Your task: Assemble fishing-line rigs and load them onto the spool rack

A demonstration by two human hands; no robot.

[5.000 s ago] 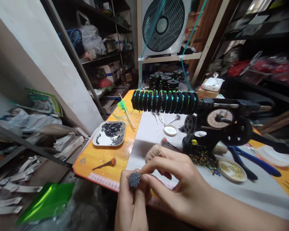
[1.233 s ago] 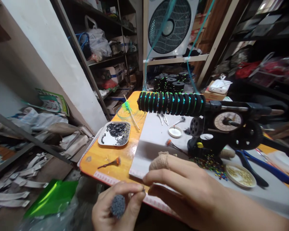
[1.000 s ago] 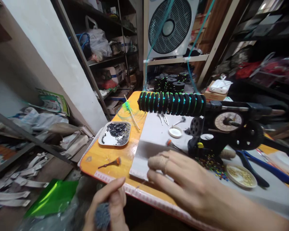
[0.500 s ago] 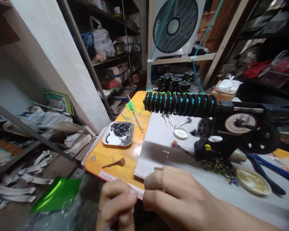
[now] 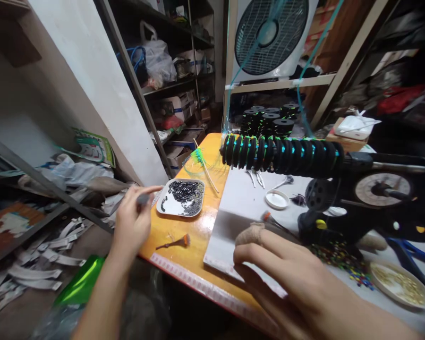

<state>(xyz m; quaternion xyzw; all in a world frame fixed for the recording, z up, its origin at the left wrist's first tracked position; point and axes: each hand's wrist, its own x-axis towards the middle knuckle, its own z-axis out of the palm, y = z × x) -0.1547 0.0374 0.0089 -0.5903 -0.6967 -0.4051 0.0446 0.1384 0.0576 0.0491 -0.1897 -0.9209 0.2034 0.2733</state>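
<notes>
My left hand (image 5: 131,219) is at the left edge of a white tray (image 5: 159,208) of short black tube-like pieces (image 5: 184,190) and small grey bits. Its index finger stretches towards the tray rim, apart from the other fingers. A dark grey patch shows by its fingertips, too blurred to name. My right hand (image 5: 286,269), tan tape around one finger, hovers over the front of the white board (image 5: 219,245). Its fingers are loosely bent and apart, with nothing visible in them. Between the hands, a small orange-tipped brush-like bundle (image 5: 177,242) lies on the yellow table (image 5: 201,231).
A black ridged roller (image 5: 283,153) with green and blue bits juts over the board from a dark machine (image 5: 382,189). Nearby are a white lid (image 5: 276,199), colored beads (image 5: 357,274) and a dish of gold pieces (image 5: 423,297). A box fan (image 5: 269,35) stands behind.
My left hand has left its place beside my right hand and moved up and left to the tray, its fingers opening. My right hand has shifted slightly right and up.
</notes>
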